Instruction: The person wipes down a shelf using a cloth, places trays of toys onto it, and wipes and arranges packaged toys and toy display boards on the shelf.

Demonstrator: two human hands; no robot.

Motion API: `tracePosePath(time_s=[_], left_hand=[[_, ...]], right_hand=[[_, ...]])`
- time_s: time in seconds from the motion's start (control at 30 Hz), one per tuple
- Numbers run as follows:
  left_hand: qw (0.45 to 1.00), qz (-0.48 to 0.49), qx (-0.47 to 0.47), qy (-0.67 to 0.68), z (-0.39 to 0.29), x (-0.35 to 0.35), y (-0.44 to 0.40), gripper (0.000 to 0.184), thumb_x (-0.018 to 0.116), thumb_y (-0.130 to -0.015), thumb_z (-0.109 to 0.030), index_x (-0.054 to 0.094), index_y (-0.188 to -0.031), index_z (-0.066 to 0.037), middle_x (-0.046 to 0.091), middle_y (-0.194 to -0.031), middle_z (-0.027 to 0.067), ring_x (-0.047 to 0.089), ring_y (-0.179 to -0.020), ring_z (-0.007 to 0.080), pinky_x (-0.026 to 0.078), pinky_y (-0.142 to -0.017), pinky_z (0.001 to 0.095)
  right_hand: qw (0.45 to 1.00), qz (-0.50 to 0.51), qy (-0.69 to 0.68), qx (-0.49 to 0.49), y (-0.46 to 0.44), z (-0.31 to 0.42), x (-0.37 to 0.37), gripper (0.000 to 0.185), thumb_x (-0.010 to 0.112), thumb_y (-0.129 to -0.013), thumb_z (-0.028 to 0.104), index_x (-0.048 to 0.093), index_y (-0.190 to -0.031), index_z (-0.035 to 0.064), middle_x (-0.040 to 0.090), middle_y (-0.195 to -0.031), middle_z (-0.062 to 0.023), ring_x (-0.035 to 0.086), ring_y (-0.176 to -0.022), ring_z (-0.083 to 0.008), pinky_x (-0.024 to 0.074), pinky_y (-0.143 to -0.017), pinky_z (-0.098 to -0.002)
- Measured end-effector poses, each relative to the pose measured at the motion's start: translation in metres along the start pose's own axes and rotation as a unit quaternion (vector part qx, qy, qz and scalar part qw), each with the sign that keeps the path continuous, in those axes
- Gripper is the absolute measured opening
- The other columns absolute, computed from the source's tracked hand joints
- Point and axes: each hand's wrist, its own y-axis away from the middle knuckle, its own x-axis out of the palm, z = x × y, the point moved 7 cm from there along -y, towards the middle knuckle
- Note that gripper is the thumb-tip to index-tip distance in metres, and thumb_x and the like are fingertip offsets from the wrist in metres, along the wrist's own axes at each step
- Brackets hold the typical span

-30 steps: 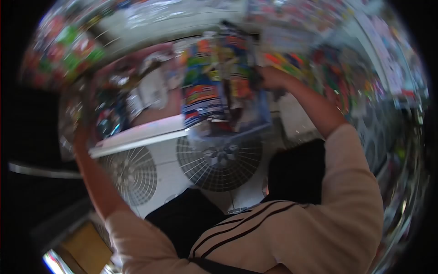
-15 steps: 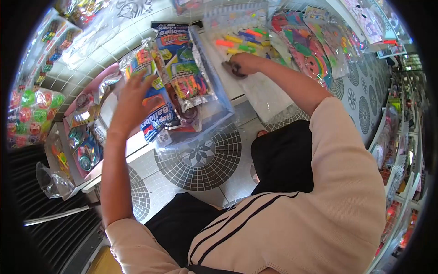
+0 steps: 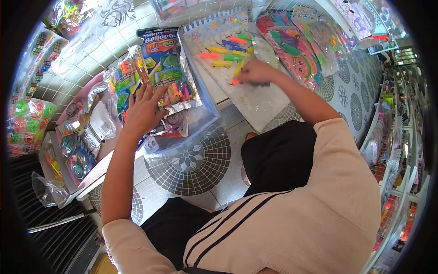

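My left hand rests with fingers apart on the Happy Balloons packets, which lie in a clear plastic bag. More colourful packets sit under and beside its fingers. My right hand is smeared by motion, its fingers curled around a small dark object I cannot make out. It is over the lower right of a clear bag holding several yellow, orange, green and blue tubes with small loops.
Packs of colourful figures lie at the right. A pink box with packaged toys stands at the left, near a bag of green and red items. Stocked shelves line the right side. Patterned tiles cover the floor.
My left hand has come down onto the balloon packets. My right hand has moved right and slightly down, uncovering more of the coloured tubes. The whole view has shifted a little.
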Motion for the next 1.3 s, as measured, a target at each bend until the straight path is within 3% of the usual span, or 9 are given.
tracePosePath(time_s=[0.07,0.17,0.37,0.6,0.83,1.0,1.17,1.27,1.3], left_hand=[[1.0,-0.003,-0.002,-0.007,0.001,0.002,-0.002,0.07,0.068,-0.076,-0.028,0.033,-0.137,-0.026,0.027,-0.143,0.0203,0.022,-0.134,0.033,0.02,-0.105,0.0543],[1.0,-0.006,-0.003,-0.011,0.002,0.005,-0.003,0.07,0.067,-0.076,-0.027,0.033,-0.137,-0.026,0.028,-0.142,0.0206,0.023,-0.134,0.0335,0.019,-0.106,0.0544],[1.0,-0.015,0.0,0.02,0.0,0.0,0.0,0.069,0.066,-0.076,-0.024,0.034,-0.137,-0.026,0.027,-0.143,0.021,0.022,-0.134,0.0348,0.018,-0.106,0.0538],[0.96,-0.209,0.05,0.182,0.0,-0.041,0.009,0.055,0.063,-0.078,-0.017,0.044,-0.129,-0.008,0.035,-0.137,0.0174,0.038,-0.124,0.0332,0.033,-0.1,0.0412],[0.636,0.038,0.009,0.771,-0.028,-0.017,0.003,0.069,0.06,-0.086,-0.039,0.033,-0.133,0.003,0.044,-0.129,0.0173,0.045,-0.117,0.0227,0.035,-0.101,0.0373],[0.386,-0.144,0.012,0.911,0.012,-0.056,-0.009,0.036,0.064,-0.083,-0.009,0.049,-0.116,-0.002,0.057,-0.108,0.0072,0.053,-0.101,0.0194,0.043,-0.09,0.0358],[0.426,-0.295,0.028,0.855,0.058,-0.138,-0.006,0.034,0.064,-0.082,-0.003,0.049,-0.112,0.002,0.058,-0.107,0.0079,0.057,-0.097,0.0198,0.047,-0.086,0.034],[0.443,-0.325,0.011,0.835,0.051,-0.139,0.004,0.038,0.062,-0.081,0.0,0.047,-0.117,-0.001,0.058,-0.109,0.009,0.057,-0.098,0.0219,0.048,-0.086,0.034],[0.464,-0.323,0.008,0.825,0.045,-0.142,0.005,0.039,0.061,-0.081,0.001,0.047,-0.118,-0.002,0.057,-0.111,0.0098,0.057,-0.098,0.0226,0.048,-0.086,0.0343]], right_hand=[[0.988,-0.002,0.146,0.041,0.016,0.023,-0.008,0.044,0.066,-0.07,0.047,0.067,-0.088,0.0069,0.064,-0.082,-0.0173,0.063,-0.081,-0.0298,0.0502,-0.067,-0.0402],[0.919,-0.311,0.241,0.023,0.022,-0.003,-0.056,0.042,0.07,-0.067,0.041,0.067,-0.094,0.0083,0.064,-0.085,-0.0182,0.063,-0.084,-0.0318,0.0512,-0.068,-0.0402],[0.941,-0.142,0.224,0.209,0.011,-0.093,-0.049,0.03,0.067,-0.068,0.026,0.067,-0.092,0.0068,0.065,-0.094,-0.0181,0.063,-0.083,-0.0333,0.0513,-0.071,-0.042],[0.947,-0.249,-0.205,0.001,0.04,-0.019,-0.17,0.023,0.057,-0.069,0.015,0.065,-0.084,-0.0003,0.065,-0.079,-0.0065,0.059,-0.07,-0.0167,0.0456,-0.065,-0.0293],[0.882,-0.1,-0.41,-0.211,0.039,0.117,-0.147,0.021,0.06,-0.071,0.013,0.064,-0.087,0.0014,0.062,-0.079,-0.0008,0.055,-0.073,-0.0083,0.0422,-0.069,-0.0219],[0.892,-0.136,-0.366,-0.227,0.028,0.177,-0.164,0.021,0.062,-0.075,0.012,0.064,-0.093,0.0015,0.062,-0.084,-0.0014,0.056,-0.08,-0.0093,0.0416,-0.077,-0.0232],[0.683,-0.276,-0.607,-0.298,0.023,0.215,-0.268,0.031,0.061,-0.083,0.02,0.061,-0.109,0.0028,0.064,-0.09,-0.0036,0.056,-0.086,-0.012,0.0401,-0.084,-0.0268],[0.659,-0.34,-0.562,-0.366,0.025,0.268,-0.277,0.034,0.059,-0.087,0.024,0.058,-0.114,0.0039,0.064,-0.101,-0.0055,0.056,-0.091,-0.0122,0.0404,-0.086,-0.0271],[0.724,-0.389,-0.428,-0.376,0.039,0.299,-0.265,0.031,0.058,-0.088,0.022,0.057,-0.116,0.008,0.062,-0.11,-0.0053,0.056,-0.097,-0.0134,0.042,-0.088,-0.0288]])
